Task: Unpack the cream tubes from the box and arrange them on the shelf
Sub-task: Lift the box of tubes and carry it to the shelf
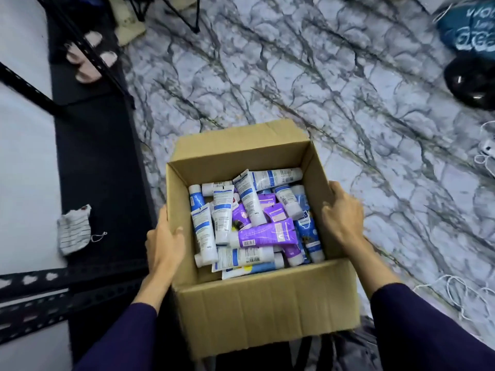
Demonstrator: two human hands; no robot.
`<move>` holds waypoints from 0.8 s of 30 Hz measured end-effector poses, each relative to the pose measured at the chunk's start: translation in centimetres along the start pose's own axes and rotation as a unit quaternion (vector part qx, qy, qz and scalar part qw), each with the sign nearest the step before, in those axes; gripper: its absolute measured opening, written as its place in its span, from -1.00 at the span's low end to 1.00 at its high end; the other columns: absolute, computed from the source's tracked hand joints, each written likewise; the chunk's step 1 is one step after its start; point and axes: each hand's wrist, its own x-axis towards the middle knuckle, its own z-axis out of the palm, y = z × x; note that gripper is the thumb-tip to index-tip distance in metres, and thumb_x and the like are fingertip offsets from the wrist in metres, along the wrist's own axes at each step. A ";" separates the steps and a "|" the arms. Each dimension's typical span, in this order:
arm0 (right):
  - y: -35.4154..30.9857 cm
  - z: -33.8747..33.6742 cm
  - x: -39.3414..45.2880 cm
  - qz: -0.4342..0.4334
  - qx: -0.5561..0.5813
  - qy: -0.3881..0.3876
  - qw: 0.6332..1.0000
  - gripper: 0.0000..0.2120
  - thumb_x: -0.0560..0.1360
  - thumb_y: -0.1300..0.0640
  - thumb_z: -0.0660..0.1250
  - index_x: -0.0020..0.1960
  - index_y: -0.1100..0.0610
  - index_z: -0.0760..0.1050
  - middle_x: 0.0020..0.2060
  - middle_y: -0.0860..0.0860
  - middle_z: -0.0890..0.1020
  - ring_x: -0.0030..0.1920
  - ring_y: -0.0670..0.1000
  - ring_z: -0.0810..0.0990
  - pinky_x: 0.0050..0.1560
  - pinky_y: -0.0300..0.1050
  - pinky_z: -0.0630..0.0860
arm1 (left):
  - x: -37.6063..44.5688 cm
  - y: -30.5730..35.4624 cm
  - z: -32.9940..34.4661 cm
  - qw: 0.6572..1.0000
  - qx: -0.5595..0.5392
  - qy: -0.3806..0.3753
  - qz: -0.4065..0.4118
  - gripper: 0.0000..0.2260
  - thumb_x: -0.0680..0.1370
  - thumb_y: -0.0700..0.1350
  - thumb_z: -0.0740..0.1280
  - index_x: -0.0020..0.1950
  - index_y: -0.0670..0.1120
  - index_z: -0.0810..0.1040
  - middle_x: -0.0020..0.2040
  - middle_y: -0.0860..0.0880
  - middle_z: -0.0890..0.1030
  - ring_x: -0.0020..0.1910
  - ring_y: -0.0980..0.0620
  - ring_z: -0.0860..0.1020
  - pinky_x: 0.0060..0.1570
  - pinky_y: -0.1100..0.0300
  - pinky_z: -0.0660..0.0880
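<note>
While both hands are clamped on the cardboard box point(265, 303), here's how the grip looks: the left hand point(166, 242) is wrapped over the box's left wall, thumb hooked inside the rim and fingers down the outside, so it's pinching the cardboard. The right hand point(344, 212) is pressed flat-ish against the right wall with fingers curled over the top edge, also holding the box. Dark purple sleeves point(428, 330) cover both forearms.

Inside the open box sits a jumbled pile of cream tubes point(251, 220), mostly white ones with blue labels plus a few purple ones, lying every which way on top of each other. A big purple tube point(265, 235) lies across the middle of the heap.

The box is above a marble-pattern floor point(294, 76). Off to the left there's a black metal shelf point(93, 162) with a striped sock point(75, 231) lying on it. White cables point(466, 293) are tangled on the floor at right.
</note>
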 end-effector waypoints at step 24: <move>13.7 35.8 10.8 -0.036 0.005 -0.010 0.999 -0.51 0.59 0.18 0.18 0.50 0.05 0.20 -0.08 0.35 0.60 -0.16 0.36 0.55 -0.23 0.08 0.38 | 14.5 -19.7 30.0 1.000 0.021 -0.015 0.010 -0.46 0.61 -0.13 0.22 0.53 0.05 0.09 0.04 -0.25 0.60 -0.06 -0.23 0.60 0.00 -0.14 0.55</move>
